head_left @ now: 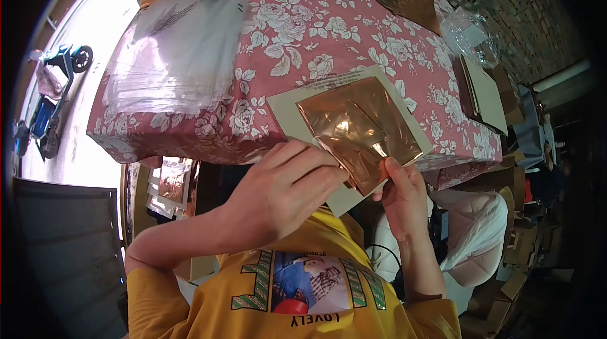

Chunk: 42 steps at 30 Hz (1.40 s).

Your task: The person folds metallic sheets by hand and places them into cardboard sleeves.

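A shiny copper-gold foil sheet (354,121) lies over a pale card (288,111) with small print along its far edge. Both are tilted at the table's near edge, close to my body. My right hand (403,197) pinches their near right corner, thumb on top of the foil and fingers beneath. At the near left side of the foil, my left hand (294,178) is closed, its curled fingers right at the foil's edge. Its fingertips are partly hidden behind the knuckles, so I cannot tell what they pinch.
A stack of clear plastic sleeves (180,54) lies on the left of the flowered tablecloth (284,10). Brown sheets (408,4) and crumpled clear plastic (471,36) sit at the far right, with pale cards (484,96) nearer. A padded white seat (471,231) stands at right.
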Each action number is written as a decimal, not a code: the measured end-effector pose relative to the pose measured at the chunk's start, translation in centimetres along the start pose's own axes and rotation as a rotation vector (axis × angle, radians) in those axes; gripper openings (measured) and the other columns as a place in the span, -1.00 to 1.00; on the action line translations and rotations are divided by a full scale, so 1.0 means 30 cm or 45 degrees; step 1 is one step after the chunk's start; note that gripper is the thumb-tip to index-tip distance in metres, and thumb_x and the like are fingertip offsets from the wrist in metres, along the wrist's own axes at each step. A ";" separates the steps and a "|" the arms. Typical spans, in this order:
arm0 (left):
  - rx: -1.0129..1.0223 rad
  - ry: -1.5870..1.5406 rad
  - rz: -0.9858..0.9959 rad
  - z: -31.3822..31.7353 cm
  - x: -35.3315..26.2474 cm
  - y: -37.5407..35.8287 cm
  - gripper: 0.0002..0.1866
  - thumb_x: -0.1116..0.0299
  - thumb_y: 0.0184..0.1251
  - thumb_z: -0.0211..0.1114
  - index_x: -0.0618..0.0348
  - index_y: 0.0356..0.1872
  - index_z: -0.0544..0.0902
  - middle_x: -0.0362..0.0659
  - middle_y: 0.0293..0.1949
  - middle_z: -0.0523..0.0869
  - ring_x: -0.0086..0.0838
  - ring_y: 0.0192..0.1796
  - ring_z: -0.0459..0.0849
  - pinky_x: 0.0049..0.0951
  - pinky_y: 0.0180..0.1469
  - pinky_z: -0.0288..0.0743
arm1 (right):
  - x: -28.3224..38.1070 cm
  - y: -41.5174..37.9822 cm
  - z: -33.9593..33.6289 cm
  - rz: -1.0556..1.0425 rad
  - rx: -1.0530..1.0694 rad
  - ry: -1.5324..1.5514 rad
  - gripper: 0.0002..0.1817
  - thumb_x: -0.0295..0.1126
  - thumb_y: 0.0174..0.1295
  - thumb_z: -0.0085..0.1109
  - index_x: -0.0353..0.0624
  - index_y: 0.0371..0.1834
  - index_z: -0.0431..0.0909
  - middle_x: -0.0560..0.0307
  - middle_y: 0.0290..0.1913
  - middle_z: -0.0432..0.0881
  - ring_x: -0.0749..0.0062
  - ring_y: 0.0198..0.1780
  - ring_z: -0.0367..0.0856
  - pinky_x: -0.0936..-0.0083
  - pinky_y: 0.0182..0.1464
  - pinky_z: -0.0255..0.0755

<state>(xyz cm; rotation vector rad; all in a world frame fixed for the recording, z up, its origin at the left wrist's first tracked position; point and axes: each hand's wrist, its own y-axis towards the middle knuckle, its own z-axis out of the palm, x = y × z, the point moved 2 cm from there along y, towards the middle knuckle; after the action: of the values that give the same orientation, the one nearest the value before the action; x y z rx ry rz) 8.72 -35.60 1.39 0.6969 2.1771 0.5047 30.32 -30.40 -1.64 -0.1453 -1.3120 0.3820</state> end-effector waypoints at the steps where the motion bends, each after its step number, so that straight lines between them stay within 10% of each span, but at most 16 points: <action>1: 0.004 -0.001 -0.002 -0.011 0.005 0.011 -0.70 0.53 0.16 0.38 0.26 -0.05 0.68 -0.09 -0.12 0.67 -0.21 -0.07 0.60 -0.29 -0.05 0.52 | 0.000 -0.001 0.000 0.003 -0.002 0.002 -0.82 -0.28 0.51 0.03 -0.15 -0.18 0.49 0.19 -0.38 0.62 0.55 -0.43 0.57 0.58 -0.37 0.49; 27: 0.095 0.027 0.039 0.012 0.035 0.074 -0.85 0.55 0.14 0.40 0.28 -0.30 0.61 -0.06 -0.18 0.50 -0.17 -0.13 0.57 -0.24 -0.11 0.48 | -0.015 0.000 -0.005 -0.025 0.008 0.049 -0.84 -0.32 0.46 0.11 -0.16 -0.24 0.52 0.17 -0.35 0.61 0.53 -0.43 0.53 0.55 -0.38 0.43; 42: 0.030 0.097 -0.097 0.038 0.043 0.073 -0.64 0.50 0.11 0.38 0.25 -0.08 0.47 0.01 -0.11 0.39 -0.06 -0.04 0.48 -0.15 -0.03 0.46 | -0.015 -0.002 0.005 -0.021 0.015 -0.007 -0.81 -0.28 0.49 0.08 -0.17 -0.20 0.51 0.22 -0.38 0.58 0.55 -0.45 0.54 0.58 -0.38 0.45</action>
<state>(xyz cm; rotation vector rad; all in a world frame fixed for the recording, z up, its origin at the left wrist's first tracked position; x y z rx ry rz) 9.57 -32.95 1.18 0.6137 2.2748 0.4729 30.10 -30.65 -1.99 -0.1240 -1.3154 0.3764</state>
